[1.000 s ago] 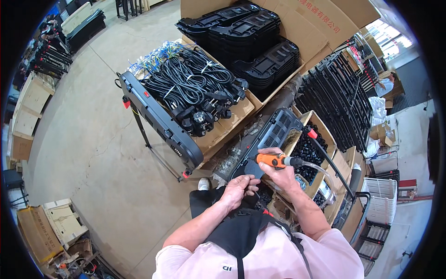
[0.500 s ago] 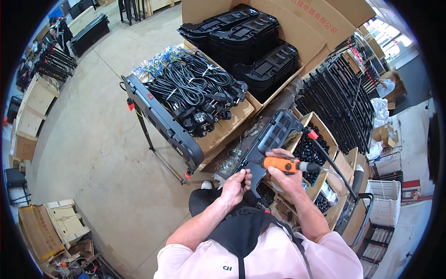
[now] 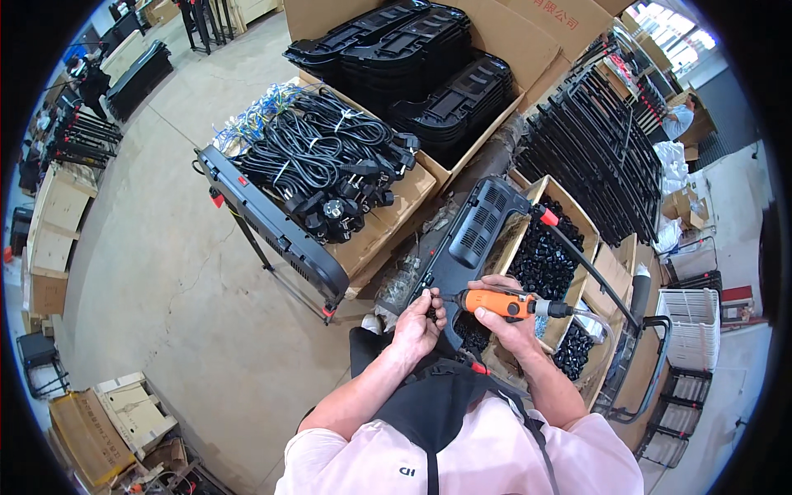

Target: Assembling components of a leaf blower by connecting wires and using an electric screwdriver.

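Note:
An orange pistol-less, straight power screwdriver (image 3: 499, 304) lies across my right hand (image 3: 510, 323), whose fingers wrap round its body. Its bit points left, close to the fingertips of my left hand (image 3: 419, 328). Those fingertips are pinched together at the edge of a long black plastic housing (image 3: 478, 227) with vent slots; whatever is between them is too small to make out. The housing slants away from my lap on thin black legs with red joints. A clear hose (image 3: 596, 318) runs from the screwdriver's rear end.
Beyond my left hand, a carton carries bundled black power cords (image 3: 322, 157), with a second vented housing (image 3: 272, 227) along its side. Stacked black plastic shells (image 3: 454, 103) fill a large cardboard box. On the right are a bin of small black parts (image 3: 549, 256) and black metal frames (image 3: 590, 157).
The screwdriver's bit has come nearer to my left fingertips. My view has shifted a little, so the surroundings sit differently in it. Both hands keep their grips.

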`<act>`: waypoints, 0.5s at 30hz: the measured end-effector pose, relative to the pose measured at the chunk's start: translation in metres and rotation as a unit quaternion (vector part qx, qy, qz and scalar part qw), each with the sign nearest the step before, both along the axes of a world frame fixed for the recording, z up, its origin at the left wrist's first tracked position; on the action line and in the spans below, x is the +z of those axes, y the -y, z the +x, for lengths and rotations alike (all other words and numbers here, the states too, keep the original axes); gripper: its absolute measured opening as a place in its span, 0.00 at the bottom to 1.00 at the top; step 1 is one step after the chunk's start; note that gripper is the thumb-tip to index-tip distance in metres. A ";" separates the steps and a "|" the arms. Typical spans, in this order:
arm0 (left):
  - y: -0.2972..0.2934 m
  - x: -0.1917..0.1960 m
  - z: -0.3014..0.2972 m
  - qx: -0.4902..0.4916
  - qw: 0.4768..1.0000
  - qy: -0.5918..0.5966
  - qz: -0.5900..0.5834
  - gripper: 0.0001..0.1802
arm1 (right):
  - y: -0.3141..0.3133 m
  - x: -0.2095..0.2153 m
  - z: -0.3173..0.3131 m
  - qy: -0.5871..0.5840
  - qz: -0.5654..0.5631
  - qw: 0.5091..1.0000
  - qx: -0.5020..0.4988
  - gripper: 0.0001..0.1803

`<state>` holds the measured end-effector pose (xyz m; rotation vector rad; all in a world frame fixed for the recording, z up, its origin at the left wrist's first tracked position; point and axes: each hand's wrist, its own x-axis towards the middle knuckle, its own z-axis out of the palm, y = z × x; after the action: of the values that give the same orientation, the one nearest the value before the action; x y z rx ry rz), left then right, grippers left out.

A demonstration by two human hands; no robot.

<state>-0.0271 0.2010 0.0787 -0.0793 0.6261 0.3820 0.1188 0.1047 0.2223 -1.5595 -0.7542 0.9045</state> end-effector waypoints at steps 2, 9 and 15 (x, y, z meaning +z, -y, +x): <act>0.000 0.000 0.000 -0.001 1.000 0.008 -0.003 0.14 | 0.000 0.002 0.000 -0.001 -0.005 1.000 -0.004 0.33; 0.002 0.000 0.002 0.016 0.998 0.043 -0.038 0.18 | -0.001 -0.010 0.002 0.008 -0.012 1.000 0.026 0.32; -0.001 -0.005 0.000 0.012 0.999 0.035 -0.024 0.17 | -0.013 -0.023 -0.010 0.038 0.006 0.999 0.026 0.30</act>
<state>-0.0275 0.2020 0.0739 -0.1466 0.5658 0.3863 0.1085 0.1175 0.1990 -1.5783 -0.8568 0.8810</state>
